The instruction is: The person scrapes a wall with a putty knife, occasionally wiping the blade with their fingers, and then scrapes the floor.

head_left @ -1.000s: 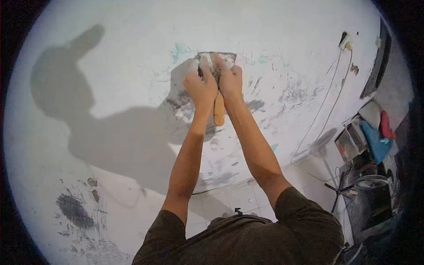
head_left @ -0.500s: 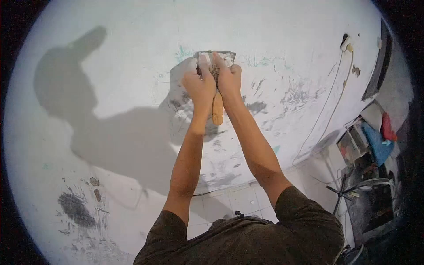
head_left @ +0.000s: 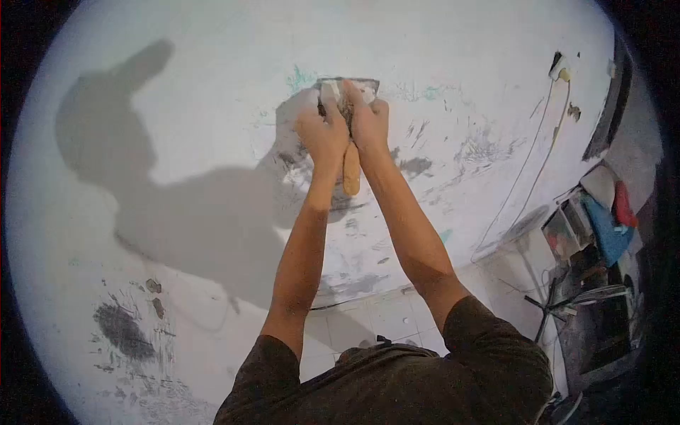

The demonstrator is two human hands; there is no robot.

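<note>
A scraper [head_left: 351, 177] with a wide, whitish-smeared blade and a wooden handle lies against the white wall [head_left: 439, 42], its blade edge up and its handle hanging down. My left hand [head_left: 320, 131] grips the left side of the blade, fingers curled behind it and thumb on its face. On the right side, my right hand [head_left: 370, 127] holds the blade in the same way, thumb pointing up. Both hands are closed, close together above the handle. Around them the wall shows grey scuffs and greenish patches; the fingers behind the blade are hidden.
A socket [head_left: 559, 71] with hanging cords [head_left: 531, 149] is on the wall at right. Below it stand a blue cloth [head_left: 608, 230], a red item [head_left: 623, 204] and a black-legged stand [head_left: 549, 304]. Floor tiles [head_left: 386, 319] meet the wall's foot. A dark rough patch [head_left: 122, 331] marks the lower left wall.
Both hands and the scraper have slid slightly up the wall. My grip on the blade looks the same.
</note>
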